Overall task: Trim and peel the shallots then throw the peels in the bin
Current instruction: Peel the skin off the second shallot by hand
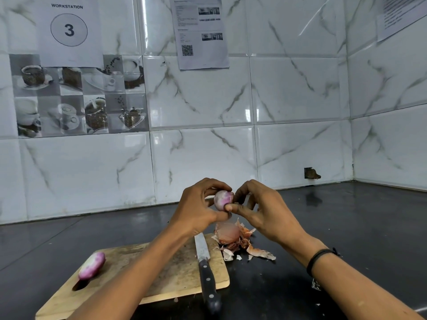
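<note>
1. The shallot is up between both hands, its underside lost behind fingers of the left hand and right hand.
2. The left forearm covers the cutting board middle, and its near corner runs off the bottom edge.
3. The wall sheet print is too small to read.

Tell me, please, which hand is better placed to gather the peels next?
Probably the right hand: the peels lie just below it, right of the board, while the left hand grips the shallot.
</note>
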